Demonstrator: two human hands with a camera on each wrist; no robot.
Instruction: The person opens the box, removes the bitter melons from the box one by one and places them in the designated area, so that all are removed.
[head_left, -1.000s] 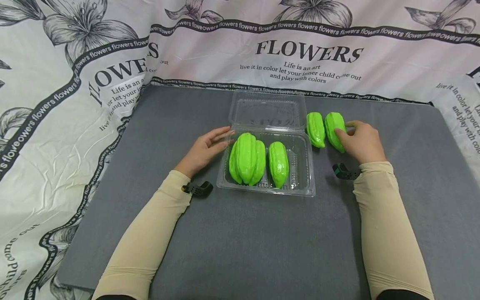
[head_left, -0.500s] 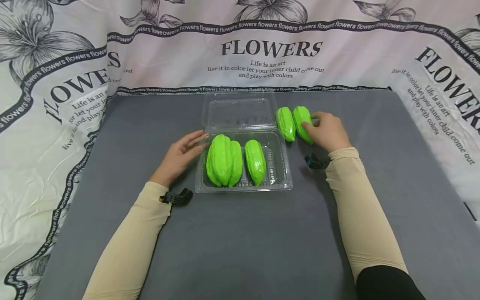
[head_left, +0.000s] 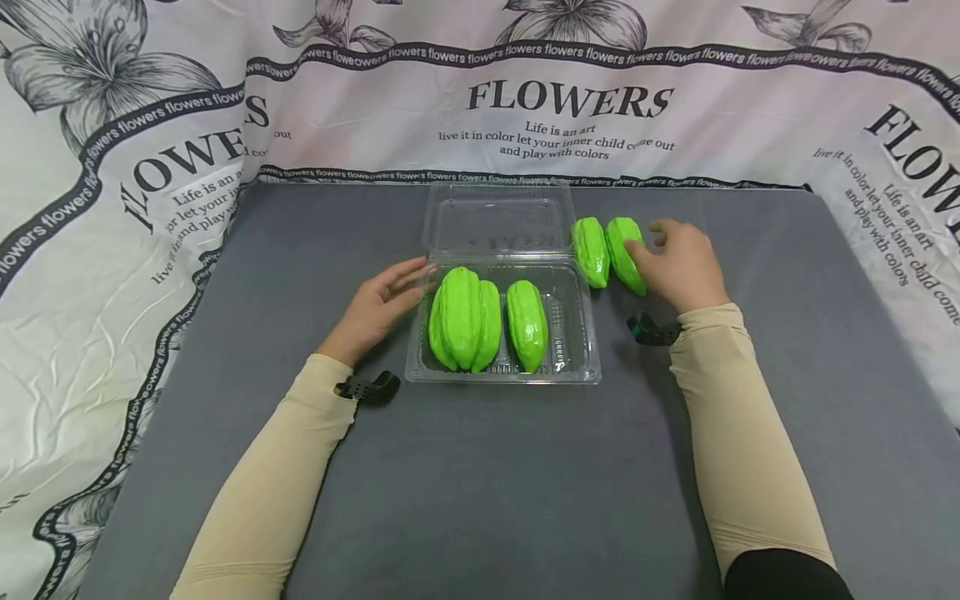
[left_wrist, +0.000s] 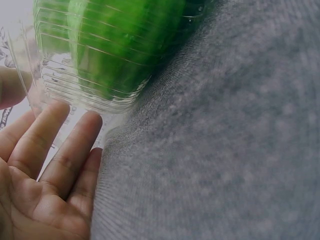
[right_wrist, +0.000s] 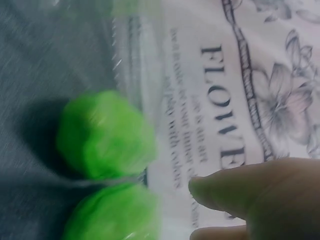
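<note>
Head view has you about halfway through by my count: two green chayote-looking toys, a big one (head_left: 463,318) and a smaller one (head_left: 527,324), already sit in the clear clamshell box (head_left: 576,375) in the middle of the frame, lid (head_left: 497,218) flipped back. Two more (head_left: 590,251) (head_left: 622,250) lie on the grey mat (head_left: 480,483) just right of the box, upper middle. Your right hand (head_left: 682,267) curls over the outer loose one, seemingly gripping it, though the blurry wrist view won't confirm that, while your left hand (head_left: 378,304) rests with straight fingers against the box's left wall.
</note>
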